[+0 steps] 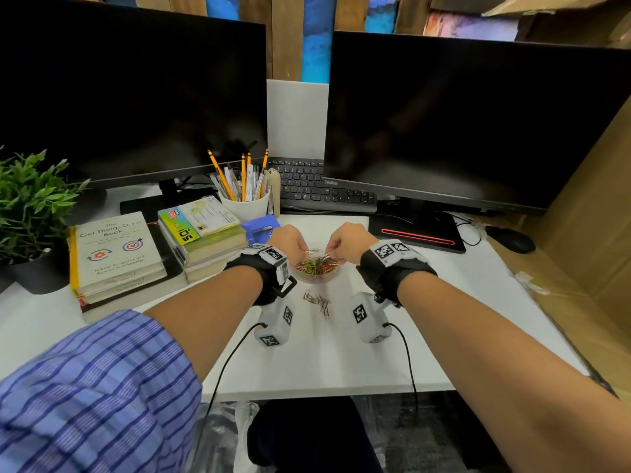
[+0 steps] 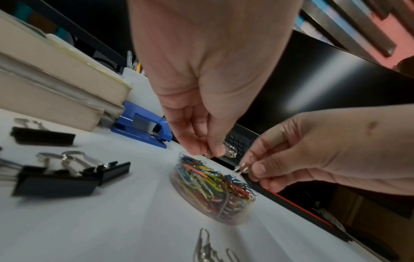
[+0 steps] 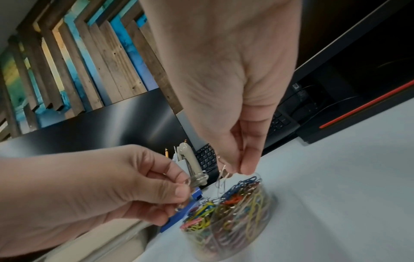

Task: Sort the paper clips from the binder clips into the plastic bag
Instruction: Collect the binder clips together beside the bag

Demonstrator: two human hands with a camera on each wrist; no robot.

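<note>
A clear round tub [image 1: 317, 269] full of coloured paper clips [image 2: 208, 179] stands mid-table. Both hands hover over it. My left hand [image 1: 302, 249] pinches a silver paper clip [image 2: 230, 150] between thumb and fingers above the tub's far-left rim. My right hand [image 1: 333, 252] pinches linked silver paper clips [image 3: 223, 177] that hang down into the tub. A small heap of silver paper clips [image 1: 318, 301] lies on the table in front of the tub. Black binder clips [image 2: 67, 173] lie left of the tub, seen only in the left wrist view. Crinkled clear plastic [image 1: 235, 428] shows below the table's front edge.
A blue stapler [image 1: 260, 228] and a white pen cup [image 1: 244, 204] stand just behind the left hand. Stacked books [image 1: 116, 257] and a potted plant [image 1: 30, 213] fill the left side. Two dark monitors, a keyboard [image 1: 307, 186] and a mouse [image 1: 512, 240] sit behind.
</note>
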